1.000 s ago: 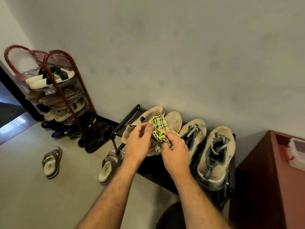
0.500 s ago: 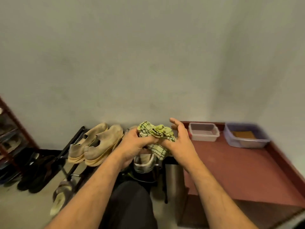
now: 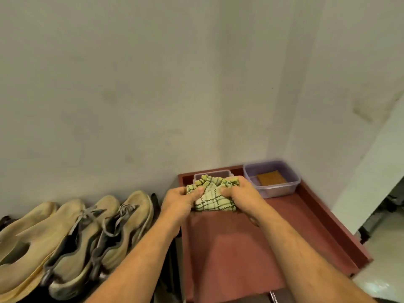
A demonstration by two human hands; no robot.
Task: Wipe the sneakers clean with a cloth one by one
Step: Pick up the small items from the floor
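Cloth (image 3: 215, 196): soft, light, bunches easily; you'll want a firm wad.
Left hand (image 3: 180, 201): pinching its edge.
Right hand (image 3: 239, 194): apparently gripping the other side.

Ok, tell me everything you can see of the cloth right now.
The cloth is pale yellow-green, checked with dark green lines, and looks like woven fabric. It is bunched and crumpled, held above the red tabletop. The left hand and right hand each grip one side, thumbs pressed into the folds. It touches no sneaker.
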